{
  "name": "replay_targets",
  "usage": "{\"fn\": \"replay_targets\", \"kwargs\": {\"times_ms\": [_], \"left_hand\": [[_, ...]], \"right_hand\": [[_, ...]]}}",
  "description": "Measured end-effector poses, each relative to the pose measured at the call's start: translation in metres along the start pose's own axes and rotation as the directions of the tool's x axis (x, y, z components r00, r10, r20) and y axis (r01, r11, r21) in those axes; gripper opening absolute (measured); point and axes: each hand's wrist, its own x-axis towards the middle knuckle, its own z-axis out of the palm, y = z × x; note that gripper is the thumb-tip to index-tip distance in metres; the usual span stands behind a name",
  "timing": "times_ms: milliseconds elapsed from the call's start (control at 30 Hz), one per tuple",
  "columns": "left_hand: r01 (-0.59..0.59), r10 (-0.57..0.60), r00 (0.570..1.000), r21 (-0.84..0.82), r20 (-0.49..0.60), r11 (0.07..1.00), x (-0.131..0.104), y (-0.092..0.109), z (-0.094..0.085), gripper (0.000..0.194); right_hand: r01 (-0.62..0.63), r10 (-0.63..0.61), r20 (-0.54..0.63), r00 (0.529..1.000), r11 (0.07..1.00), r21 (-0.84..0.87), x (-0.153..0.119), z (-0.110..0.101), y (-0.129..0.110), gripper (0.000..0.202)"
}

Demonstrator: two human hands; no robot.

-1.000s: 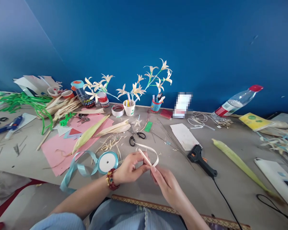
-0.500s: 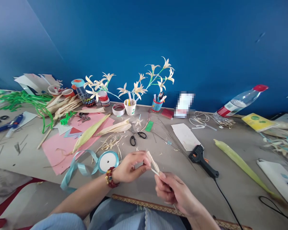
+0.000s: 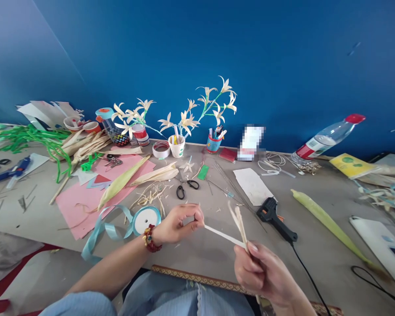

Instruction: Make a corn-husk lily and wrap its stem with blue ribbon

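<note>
In the head view my left hand point(image 3: 184, 223), with a beaded bracelet on its wrist, pinches the end of a thin pale strip point(image 3: 224, 235). The strip runs taut across to my right hand point(image 3: 266, 270). That hand is closed around a bundle of pale corn husk point(image 3: 240, 224), whose narrow pieces stick up above the thumb. A spool of light blue ribbon point(image 3: 146, 220) lies just behind my left wrist. Black-handled scissors point(image 3: 186, 188) rest on the table beyond my hands. To the right is a black glue gun point(image 3: 276, 219) with its cord.
Husk flowers stand in a white cup point(image 3: 176, 147) along the wall. Pink paper point(image 3: 74, 206), husks and shreds cover the left side. A plastic bottle point(image 3: 327, 138) leans at the back right. A green husk point(image 3: 329, 226) and thin wires point(image 3: 241, 193) lie on the right.
My right hand has moved right and a little down, away from my left hand. A strip now stretches between them, peeled out from the husk bundle.
</note>
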Motion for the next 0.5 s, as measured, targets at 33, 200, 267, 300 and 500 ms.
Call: {"fn": "replay_targets", "kwargs": {"times_ms": [33,200,267,300,500], "left_hand": [[0.005,-0.005,1.0,0.001,-0.004,1.0,0.0,0.0,0.0,0.02],[0.026,-0.026,1.0,-0.003,-0.007,1.0,0.001,-0.003,-0.001,0.02],[0.044,-0.044,0.999,-0.01,-0.005,0.999,0.002,-0.003,-0.001,0.02],[0.054,-0.055,0.998,-0.017,-0.007,0.998,0.002,-0.003,-0.001,0.02],[0.185,-0.201,0.979,-0.25,-0.04,0.95,0.001,-0.004,0.004,0.025]], "right_hand": [[0.007,-0.007,0.014,1.0,1.0,0.018,-0.002,0.0,-0.001,0.057],[0.029,-0.031,0.025,0.999,0.997,0.065,-0.014,-0.001,-0.015,0.061],[0.019,-0.018,-0.017,1.0,0.999,0.027,-0.023,-0.002,-0.023,0.065],[0.007,-0.007,-0.044,0.999,1.0,-0.001,-0.028,-0.003,-0.028,0.067],[0.099,-0.185,-0.334,0.924,0.961,-0.257,-0.041,-0.009,-0.053,0.063]]}}
